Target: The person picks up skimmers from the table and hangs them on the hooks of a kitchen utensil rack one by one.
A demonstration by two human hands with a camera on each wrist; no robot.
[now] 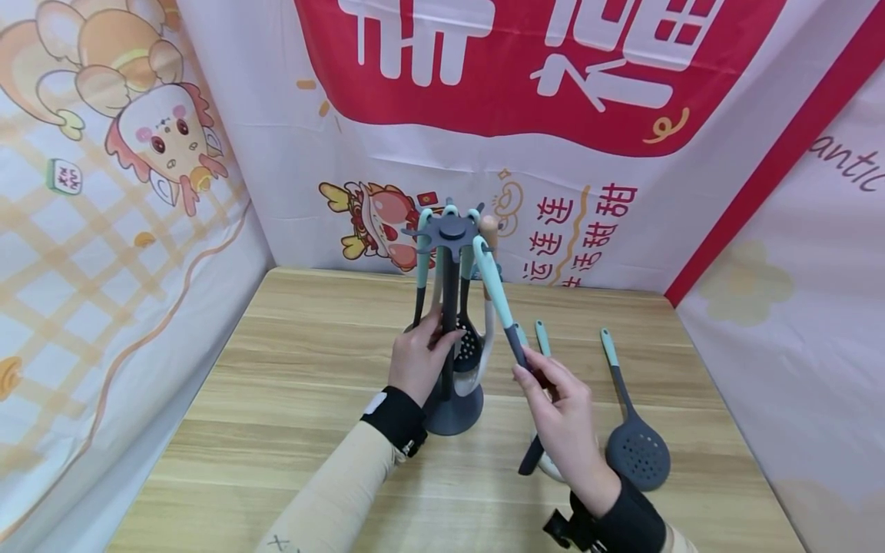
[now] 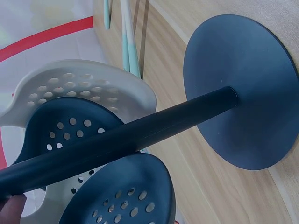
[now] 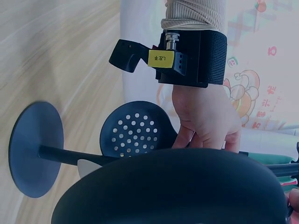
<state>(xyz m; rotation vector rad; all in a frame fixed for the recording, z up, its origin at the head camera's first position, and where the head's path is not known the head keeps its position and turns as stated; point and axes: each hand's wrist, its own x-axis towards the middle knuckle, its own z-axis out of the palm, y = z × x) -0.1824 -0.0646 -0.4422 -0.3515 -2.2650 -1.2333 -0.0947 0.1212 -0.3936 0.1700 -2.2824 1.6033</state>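
A dark grey utensil stand [image 1: 452, 415] stands upright on the table. My left hand [image 1: 420, 355] grips its pole [image 2: 117, 135] around mid-height. My right hand [image 1: 563, 403] pinches the dark shaft of a kitchen utensil with a mint handle [image 1: 492, 280]. That handle slants up to the hooked top [image 1: 452, 229] of the stand; whether it hangs there I cannot tell. The utensil's broad dark head [image 3: 173, 191] fills the foreground of the right wrist view. Several utensils hang around the pole, among them a dark slotted spoon [image 3: 133, 130] and a pale slotted utensil [image 2: 84, 77].
A dark slotted turner [image 1: 638, 453] with a mint handle lies on the wooden table [image 1: 290, 399] at the right. More mint handles [image 1: 542, 338] lie beside it, partly hidden by my right hand. Printed cloth [image 1: 429, 138] hangs behind and at both sides.
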